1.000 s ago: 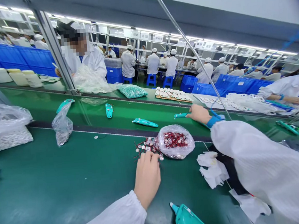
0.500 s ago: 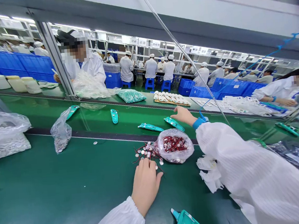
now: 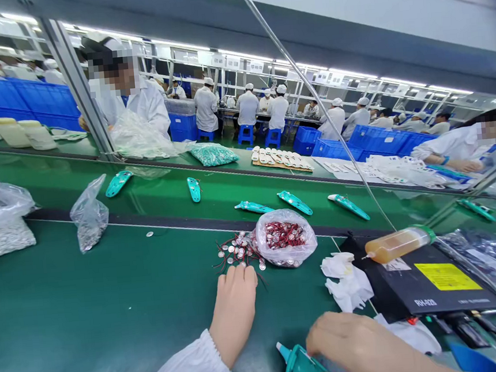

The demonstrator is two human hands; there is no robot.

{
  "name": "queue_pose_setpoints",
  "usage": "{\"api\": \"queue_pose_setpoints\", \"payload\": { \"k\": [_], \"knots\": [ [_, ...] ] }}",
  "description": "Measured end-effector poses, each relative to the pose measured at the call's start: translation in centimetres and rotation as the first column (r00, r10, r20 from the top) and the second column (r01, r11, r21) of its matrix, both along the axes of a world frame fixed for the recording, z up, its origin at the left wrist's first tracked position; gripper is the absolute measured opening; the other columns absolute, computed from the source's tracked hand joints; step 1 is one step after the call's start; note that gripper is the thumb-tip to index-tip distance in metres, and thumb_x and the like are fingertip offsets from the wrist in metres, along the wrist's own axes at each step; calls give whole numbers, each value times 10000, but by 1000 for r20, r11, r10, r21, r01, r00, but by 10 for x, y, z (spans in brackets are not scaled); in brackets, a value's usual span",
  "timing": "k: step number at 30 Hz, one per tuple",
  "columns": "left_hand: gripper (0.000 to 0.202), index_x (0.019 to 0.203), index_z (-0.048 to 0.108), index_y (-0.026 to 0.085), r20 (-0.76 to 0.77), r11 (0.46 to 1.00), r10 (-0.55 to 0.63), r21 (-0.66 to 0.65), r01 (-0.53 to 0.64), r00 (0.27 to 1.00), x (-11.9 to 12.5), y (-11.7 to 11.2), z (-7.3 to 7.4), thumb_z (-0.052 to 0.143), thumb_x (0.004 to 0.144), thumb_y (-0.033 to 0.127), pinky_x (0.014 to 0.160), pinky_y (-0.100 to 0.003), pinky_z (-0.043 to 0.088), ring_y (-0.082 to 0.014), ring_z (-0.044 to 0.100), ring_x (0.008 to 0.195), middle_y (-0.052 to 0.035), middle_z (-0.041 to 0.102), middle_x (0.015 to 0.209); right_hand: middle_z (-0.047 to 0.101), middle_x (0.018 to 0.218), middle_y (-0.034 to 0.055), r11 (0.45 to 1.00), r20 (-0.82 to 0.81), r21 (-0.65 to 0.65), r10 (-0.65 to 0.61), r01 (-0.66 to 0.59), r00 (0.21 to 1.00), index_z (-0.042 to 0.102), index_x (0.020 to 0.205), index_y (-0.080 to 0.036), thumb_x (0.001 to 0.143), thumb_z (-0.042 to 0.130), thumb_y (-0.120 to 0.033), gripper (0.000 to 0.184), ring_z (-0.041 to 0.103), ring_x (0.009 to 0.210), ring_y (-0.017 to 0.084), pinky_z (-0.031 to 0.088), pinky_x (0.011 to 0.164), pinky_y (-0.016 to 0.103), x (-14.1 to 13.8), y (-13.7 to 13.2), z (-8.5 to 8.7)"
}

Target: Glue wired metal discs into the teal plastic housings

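My left hand (image 3: 235, 306) rests on the green table with its fingers curled down at the edge of a heap of small round silver parts with red wires (image 3: 236, 250). What the fingertips grip, if anything, is hidden. My right hand (image 3: 360, 347) is low at the near edge, closed on a teal plastic housing (image 3: 299, 369). A clear bag of the same red-wired parts (image 3: 284, 239) lies just beyond the heap.
Teal housings (image 3: 295, 202) lie in a row on the conveyor belt (image 3: 165, 187). A syringe of amber fluid (image 3: 398, 244) lies on a black box (image 3: 430, 286). Crumpled white wipes (image 3: 347, 281) sit right of the bag. Plastic bags (image 3: 88, 217) at left. Co-workers in white sit across.
My right hand has left the conveyor, where it set down a teal housing, and come back to the near edge onto another housing. The left hand stayed at the heap.
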State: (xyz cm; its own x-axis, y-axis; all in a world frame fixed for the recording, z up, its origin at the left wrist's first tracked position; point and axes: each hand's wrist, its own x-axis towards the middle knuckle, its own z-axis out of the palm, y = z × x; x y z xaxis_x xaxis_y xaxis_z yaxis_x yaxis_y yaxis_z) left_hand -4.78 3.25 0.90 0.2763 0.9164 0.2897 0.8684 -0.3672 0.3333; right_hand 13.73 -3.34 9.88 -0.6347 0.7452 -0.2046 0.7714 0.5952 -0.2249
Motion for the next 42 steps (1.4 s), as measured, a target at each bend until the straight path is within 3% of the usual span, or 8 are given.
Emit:
{"api": "queue_pose_setpoints", "payload": {
  "k": [7,12,19,24,28,33,38,42],
  "knots": [
    [182,853,505,196,385,988,-152,82,130,910,6,-14,20,343,931,168,688,-249,483,-147,603,734,-17,617,782,658,994,26,921,-455,-224,-388,318,802,574,1049,-235,835,537,-208,219,636,835,168,492,736,243,6,2,-44],
    [104,796,597,206,760,916,-174,-108,386,626,24,-37,18,514,854,186,560,-176,465,-116,611,586,9,661,684,573,695,-8,841,-622,-482,-527,247,580,564,901,-193,748,615,-337,217,500,554,123,385,480,206,-4,10,-69],
    [182,961,614,203,856,817,45,-328,475,514,34,-39,4,470,883,283,354,-153,377,-66,462,377,-31,676,717,534,571,-34,655,-593,-737,-745,169,304,522,757,-180,740,628,-533,369,415,406,62,338,390,163,-7,15,-78],
    [222,1053,572,176,881,825,-35,-241,512,471,35,-42,0,481,855,220,551,-209,507,-120,586,589,-74,637,849,585,551,-11,649,-615,-737,-760,189,211,573,755,-165,696,663,-609,457,452,348,64,365,358,168,4,20,-82],
    [152,920,590,156,906,819,79,-296,492,415,36,-39,2,565,774,189,624,-234,506,-147,611,692,-77,619,870,613,538,7,669,-676,-676,-730,310,100,610,742,-165,707,682,-576,419,529,368,97,421,398,192,13,20,-83],
    [141,745,588,152,863,658,367,-505,559,347,39,-34,11,665,686,255,568,-216,449,-110,541,561,8,583,611,617,530,12,658,-682,-671,-729,340,65,614,690,-173,684,707,-573,411,534,378,102,423,399,195,9,16,-77],
    [160,714,600,157,867,704,388,-498,506,312,36,-32,16,688,653,276,566,-206,416,-98,500,563,32,549,603,625,558,14,670,-708,-639,-704,379,52,613,708,-186,709,687,-566,387,558,429,122,465,434,219,8,14,-72],
    [183,710,590,169,880,737,373,-473,482,294,34,-32,16,691,665,315,568,-206,420,-99,494,561,40,540,599,626,598,20,704,-721,-582,-678,407,141,608,725,-187,759,650,-541,358,588,478,137,484,474,231,16,15,-75]
  ]
}}
